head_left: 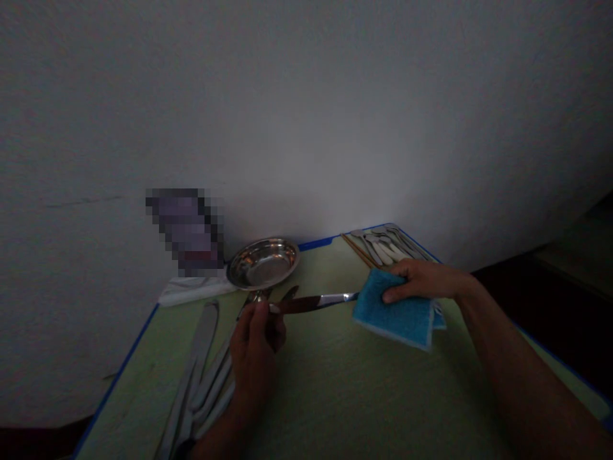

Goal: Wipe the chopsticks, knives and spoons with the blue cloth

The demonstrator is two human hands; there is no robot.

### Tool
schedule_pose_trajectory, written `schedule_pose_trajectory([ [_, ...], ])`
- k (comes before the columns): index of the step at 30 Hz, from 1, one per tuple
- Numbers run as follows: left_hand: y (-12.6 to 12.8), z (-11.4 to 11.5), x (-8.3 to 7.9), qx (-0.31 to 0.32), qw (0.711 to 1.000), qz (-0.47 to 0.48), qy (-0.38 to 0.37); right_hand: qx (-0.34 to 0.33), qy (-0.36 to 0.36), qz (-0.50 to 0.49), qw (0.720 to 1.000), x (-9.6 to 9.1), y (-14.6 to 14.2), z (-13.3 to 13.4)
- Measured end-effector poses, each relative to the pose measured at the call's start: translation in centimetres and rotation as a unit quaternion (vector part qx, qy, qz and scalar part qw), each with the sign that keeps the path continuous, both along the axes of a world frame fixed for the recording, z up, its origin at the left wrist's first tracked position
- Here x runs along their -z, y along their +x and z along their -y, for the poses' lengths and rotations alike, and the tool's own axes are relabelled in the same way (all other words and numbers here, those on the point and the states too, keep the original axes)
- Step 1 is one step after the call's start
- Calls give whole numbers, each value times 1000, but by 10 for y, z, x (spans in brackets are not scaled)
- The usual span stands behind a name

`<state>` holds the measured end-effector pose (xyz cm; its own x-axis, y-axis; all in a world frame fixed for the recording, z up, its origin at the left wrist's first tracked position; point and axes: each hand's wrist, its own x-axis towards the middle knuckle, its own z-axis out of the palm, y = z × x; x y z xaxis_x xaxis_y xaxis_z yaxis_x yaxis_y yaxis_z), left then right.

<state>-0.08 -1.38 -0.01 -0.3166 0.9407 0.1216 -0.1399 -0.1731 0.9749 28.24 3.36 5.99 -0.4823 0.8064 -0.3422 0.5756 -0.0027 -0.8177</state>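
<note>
My left hand (256, 348) is closed round the handle of a table knife (313, 301), which it holds level above the green table (335, 390), blade pointing right. My right hand (424, 281) grips a folded blue cloth (397, 314), with the knife's tip touching or tucked into the cloth's left edge. Both forearms reach in from the bottom of the head view.
A steel bowl (263, 262) stands at the table's back by the wall. Several knives (201, 377) lie at the left under my left arm. More cutlery (385, 244) lies at the back right corner. A white cloth (191, 289) sits left of the bowl.
</note>
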Motion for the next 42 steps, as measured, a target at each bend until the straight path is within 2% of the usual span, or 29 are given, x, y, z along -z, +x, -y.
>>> schedule_pose_trajectory([
  [3,-4,-2,2,12,994,-105,22,7,0,2,1000,-1,4,2],
  [7,-9,0,7,31,957,-283,46,-15,32,33,999,-3,-3,4],
  [10,-10,2,10,37,941,-332,58,-38,54,47,997,-6,-10,5],
  [15,-10,1,8,35,941,-333,54,-54,100,61,992,-10,-22,8],
  [19,-10,-2,9,36,958,-282,33,-54,102,57,992,-10,-27,9],
  [22,-9,-3,10,39,970,-241,25,-55,92,50,993,-10,-27,9],
  [28,-8,-1,6,40,964,-263,26,-50,69,53,995,-9,-27,8],
  [33,-7,-2,6,38,971,-235,14,-34,58,41,997,-8,-27,8],
  [42,-8,-3,9,44,979,-198,15,-46,51,36,997,-7,-27,7],
])
